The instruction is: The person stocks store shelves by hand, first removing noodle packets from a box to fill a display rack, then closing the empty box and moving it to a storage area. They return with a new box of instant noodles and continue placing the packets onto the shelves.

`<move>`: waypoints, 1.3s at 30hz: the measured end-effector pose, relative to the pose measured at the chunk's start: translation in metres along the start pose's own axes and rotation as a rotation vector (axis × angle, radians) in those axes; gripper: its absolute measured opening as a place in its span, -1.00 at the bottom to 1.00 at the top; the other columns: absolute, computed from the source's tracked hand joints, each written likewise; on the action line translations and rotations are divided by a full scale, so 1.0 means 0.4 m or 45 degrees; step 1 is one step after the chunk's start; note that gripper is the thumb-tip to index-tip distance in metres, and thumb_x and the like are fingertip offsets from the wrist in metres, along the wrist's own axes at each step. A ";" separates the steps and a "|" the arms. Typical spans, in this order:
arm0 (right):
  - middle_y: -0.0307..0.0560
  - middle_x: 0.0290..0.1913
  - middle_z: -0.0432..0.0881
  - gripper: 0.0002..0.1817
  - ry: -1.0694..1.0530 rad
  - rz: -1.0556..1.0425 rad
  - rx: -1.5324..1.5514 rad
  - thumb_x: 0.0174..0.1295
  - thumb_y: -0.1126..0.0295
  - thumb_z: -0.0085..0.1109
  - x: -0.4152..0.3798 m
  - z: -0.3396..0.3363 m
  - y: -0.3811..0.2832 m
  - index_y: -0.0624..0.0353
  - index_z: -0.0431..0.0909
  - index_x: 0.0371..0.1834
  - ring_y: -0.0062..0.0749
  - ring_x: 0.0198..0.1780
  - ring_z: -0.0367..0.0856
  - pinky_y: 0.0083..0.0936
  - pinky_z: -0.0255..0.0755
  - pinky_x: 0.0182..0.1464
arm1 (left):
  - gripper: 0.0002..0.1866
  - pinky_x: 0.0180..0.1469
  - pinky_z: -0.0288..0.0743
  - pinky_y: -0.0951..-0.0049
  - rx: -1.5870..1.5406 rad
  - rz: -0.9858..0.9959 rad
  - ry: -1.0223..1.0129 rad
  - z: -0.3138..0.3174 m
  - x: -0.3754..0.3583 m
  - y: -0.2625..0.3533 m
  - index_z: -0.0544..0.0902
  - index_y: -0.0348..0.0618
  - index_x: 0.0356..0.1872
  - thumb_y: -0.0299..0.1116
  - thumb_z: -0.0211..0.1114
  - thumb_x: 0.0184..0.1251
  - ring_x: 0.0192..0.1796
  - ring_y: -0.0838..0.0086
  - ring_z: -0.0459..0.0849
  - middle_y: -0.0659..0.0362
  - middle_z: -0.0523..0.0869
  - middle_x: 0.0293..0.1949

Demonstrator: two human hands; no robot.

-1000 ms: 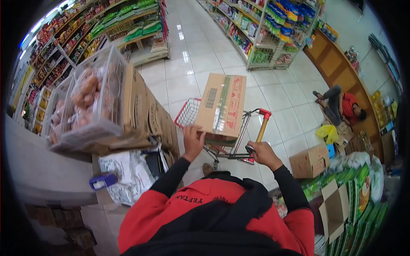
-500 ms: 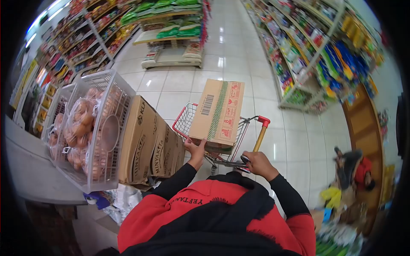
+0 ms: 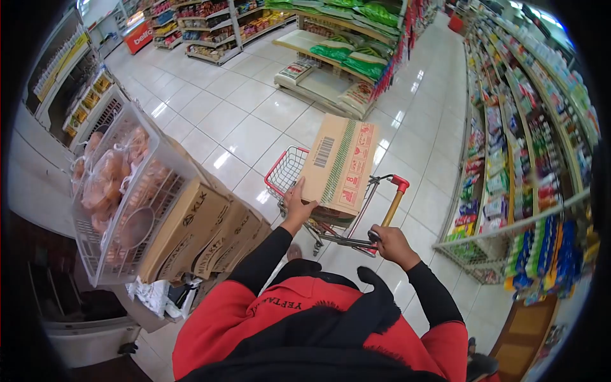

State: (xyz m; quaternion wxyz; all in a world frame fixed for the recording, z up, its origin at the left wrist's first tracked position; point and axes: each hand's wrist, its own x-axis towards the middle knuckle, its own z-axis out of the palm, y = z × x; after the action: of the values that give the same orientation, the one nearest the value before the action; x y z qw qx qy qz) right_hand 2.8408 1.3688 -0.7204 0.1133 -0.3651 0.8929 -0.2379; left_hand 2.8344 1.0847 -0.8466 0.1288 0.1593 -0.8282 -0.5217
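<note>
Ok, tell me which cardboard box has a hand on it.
The box standing in the red cart; the left hand steadies it. The stacked boxes beside are untouched.

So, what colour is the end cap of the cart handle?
Red, on the cart handle held by the right hand; seen in the head view.

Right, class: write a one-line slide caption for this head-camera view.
Left hand steadies a cardboard box on a red shopping cart; right hand grips its handle.
</note>
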 end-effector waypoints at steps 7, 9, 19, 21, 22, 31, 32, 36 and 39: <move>0.10 -0.51 0.54 -0.78 0.048 -0.102 -0.040 -0.10 0.58 0.02 0.326 -0.069 0.124 0.17 0.40 -0.31 0.08 -0.41 0.54 -0.11 0.41 -0.36 | 0.00 0.34 0.09 0.19 0.005 -0.046 -0.012 -0.006 0.360 -0.028 0.26 0.12 0.35 -0.32 0.53 -0.31 0.26 0.12 0.18 -0.03 0.27 0.15; 0.12 -0.50 0.53 -0.76 0.015 -0.089 0.008 -0.13 0.56 0.06 0.442 -0.093 0.140 0.18 0.40 -0.31 0.11 -0.39 0.54 -0.08 0.42 -0.35 | 0.00 0.34 0.02 0.15 0.022 -0.058 -0.029 -0.035 0.478 -0.033 0.26 0.12 0.35 -0.28 0.54 -0.31 0.29 0.06 0.11 -0.06 0.27 0.19; 0.14 -0.47 0.58 -0.69 0.029 -0.262 0.036 -0.04 0.54 0.02 1.045 -0.109 0.213 0.18 0.44 -0.15 0.09 -0.37 0.57 -0.08 0.44 -0.31 | -0.08 0.36 -0.12 0.06 0.210 -0.284 0.159 -0.171 0.984 -0.069 0.26 0.10 0.32 -0.24 0.52 -0.20 0.35 -0.10 -0.05 -0.29 0.02 0.29; 0.15 -0.49 0.58 -0.64 0.000 -0.298 0.016 -0.05 0.54 0.00 1.183 -0.100 0.219 0.19 0.44 -0.09 0.11 -0.40 0.58 -0.06 0.45 -0.32 | -0.18 0.35 -0.14 0.05 0.373 -0.215 0.310 -0.194 1.079 -0.083 0.31 -0.02 0.27 -0.24 0.48 -0.12 0.35 -0.10 -0.04 -0.30 0.00 0.30; 0.15 -0.49 0.58 -0.64 0.001 -0.320 0.018 -0.05 0.54 0.00 1.250 -0.100 0.212 0.19 0.44 -0.09 0.11 -0.40 0.58 -0.06 0.45 -0.32 | -0.18 0.35 -0.14 0.05 0.379 -0.215 0.332 -0.208 1.118 -0.075 0.31 -0.02 0.27 -0.24 0.48 -0.12 0.35 -0.10 -0.04 -0.30 0.00 0.30; 0.29 -0.45 0.54 -0.76 0.021 -0.363 0.425 0.23 0.32 -0.05 1.885 -0.019 0.062 0.25 0.32 -0.15 0.29 -0.32 0.53 0.03 0.37 -0.28 | -0.51 0.38 -0.12 0.18 0.029 0.026 0.617 -0.338 1.374 0.025 0.29 -0.21 0.26 -0.18 0.01 0.39 0.37 0.07 0.05 -0.15 0.15 0.26; 0.31 -0.44 0.53 -0.72 0.030 -0.310 0.513 0.30 0.25 -0.09 1.947 -0.011 0.031 0.27 0.31 -0.13 0.32 -0.30 0.52 0.03 0.36 -0.25 | -0.49 0.39 -0.12 0.23 -0.106 0.019 0.641 -0.353 1.400 0.026 0.27 -0.24 0.26 -0.16 -0.01 0.40 0.38 0.11 0.05 -0.14 0.15 0.26; 0.27 -0.21 0.52 -0.65 0.297 -0.406 1.077 0.37 0.18 -0.16 2.229 0.090 -0.027 0.28 0.32 -0.03 0.12 -0.11 0.51 -0.12 0.32 -0.07 | -0.37 0.40 -0.08 0.26 -0.255 -0.166 0.717 -0.420 1.547 -0.028 0.08 -0.38 0.34 -0.15 -0.02 0.42 0.37 0.06 0.08 -0.17 0.13 0.30; 0.13 -0.14 0.41 -0.68 0.486 -0.398 0.819 0.26 0.29 0.00 2.498 0.111 0.012 0.29 0.34 -0.05 -0.03 -0.06 0.39 -0.20 0.25 0.00 | -0.27 0.20 0.24 0.18 -0.008 -0.286 0.560 -0.498 1.685 -0.107 -0.01 -0.44 0.36 -0.34 0.09 0.23 0.16 -0.07 0.38 -0.30 0.36 0.12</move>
State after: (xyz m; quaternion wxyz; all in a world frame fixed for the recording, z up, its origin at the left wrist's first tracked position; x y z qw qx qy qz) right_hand 2.1475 0.6512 -0.7898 0.0164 -0.3914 0.7117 -0.5831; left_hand 2.2982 0.6350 -0.7692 0.2476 0.3599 -0.7556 -0.4881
